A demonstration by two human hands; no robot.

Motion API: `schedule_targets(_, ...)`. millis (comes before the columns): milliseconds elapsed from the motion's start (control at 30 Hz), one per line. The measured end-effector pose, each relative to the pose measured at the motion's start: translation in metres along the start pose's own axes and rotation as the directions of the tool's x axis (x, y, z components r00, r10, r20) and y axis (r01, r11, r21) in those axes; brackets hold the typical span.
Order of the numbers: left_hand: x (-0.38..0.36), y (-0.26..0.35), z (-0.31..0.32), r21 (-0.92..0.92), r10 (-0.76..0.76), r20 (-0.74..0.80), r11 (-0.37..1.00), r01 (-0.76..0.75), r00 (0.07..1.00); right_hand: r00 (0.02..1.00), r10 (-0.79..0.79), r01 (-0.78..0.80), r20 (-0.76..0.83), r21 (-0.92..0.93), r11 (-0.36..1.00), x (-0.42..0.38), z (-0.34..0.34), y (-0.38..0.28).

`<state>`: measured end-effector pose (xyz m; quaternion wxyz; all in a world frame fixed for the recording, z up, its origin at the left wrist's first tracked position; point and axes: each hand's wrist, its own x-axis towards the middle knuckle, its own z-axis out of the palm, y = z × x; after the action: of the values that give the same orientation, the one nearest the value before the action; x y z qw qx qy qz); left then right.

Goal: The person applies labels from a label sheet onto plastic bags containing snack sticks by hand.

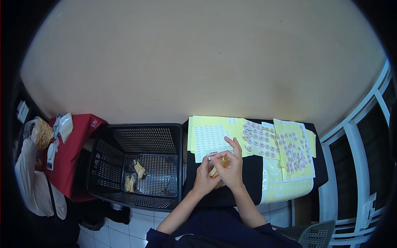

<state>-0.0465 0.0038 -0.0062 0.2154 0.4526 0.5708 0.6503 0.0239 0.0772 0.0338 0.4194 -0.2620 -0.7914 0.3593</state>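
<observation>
Left hand (204, 177) and right hand (232, 170) pinch a clear, brown-filled plastic packet (214, 172) right of the black mesh crate (142, 138). I advise light pressure.

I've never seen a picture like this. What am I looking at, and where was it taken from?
There's no machine here, just a person's left hand and right hand, seen from a camera worn on their head, looking forward and down. Both hands hold a small packet with tan-brown contents, too small to identify. Around them, sticker sheets lie on a black-covered table. To the left is a black basket with two packets of pale pieces inside. Farther left, another person is beside a red-covered table.
</observation>
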Motion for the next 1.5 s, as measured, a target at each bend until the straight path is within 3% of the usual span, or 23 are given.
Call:
schedule_targets(267,0.001,0.003,-0.002,0.023,0.055,0.008,0.998,-0.055,0.998,0.999,-0.016,0.017,-0.031,0.034,0.999,0.003,0.000,-0.003)
schedule_targets(500,-0.004,0.003,-0.002,-0.006,0.000,-0.019,1.000,0.000,1.000,0.993,-0.002,0.017,-0.119,0.120,0.993,0.001,-0.003,-0.003)
schedule_targets(733,-0.003,0.012,0.003,0.028,0.014,0.043,0.999,-0.015,0.999,0.990,0.013,0.004,-0.138,0.120,0.993,-0.004,-0.010,-0.002)
schedule_targets(867,-0.005,0.014,0.009,0.035,-0.057,0.120,0.998,0.053,0.991,0.991,0.065,-0.049,-0.113,0.143,0.989,-0.008,-0.019,-0.005)
schedule_targets(933,-0.005,0.012,0.014,0.032,0.039,0.086,0.999,-0.042,0.995,0.990,0.087,-0.069,-0.114,0.156,0.985,-0.010,-0.022,-0.001)
schedule_targets(1100,-0.008,0.012,0.025,0.035,-0.002,0.092,0.999,-0.001,0.996,0.973,0.066,-0.021,-0.220,0.200,0.980,-0.017,-0.025,0.021)
schedule_targets(1233,-0.013,0.017,0.040,0.074,-0.035,0.096,0.997,0.028,0.995,0.978,0.055,-0.016,-0.202,0.188,0.982,-0.020,-0.042,0.024)
schedule_targets(1433,-0.024,0.019,0.070,0.127,0.004,0.111,0.992,-0.018,0.994,0.997,0.059,-0.053,-0.042,0.133,0.990,-0.030,-0.077,0.027)
schedule_targets(1500,-0.026,0.027,0.078,0.059,-0.051,0.087,0.997,0.046,0.995,0.973,0.131,-0.039,-0.190,0.422,0.906,-0.035,-0.076,0.042)
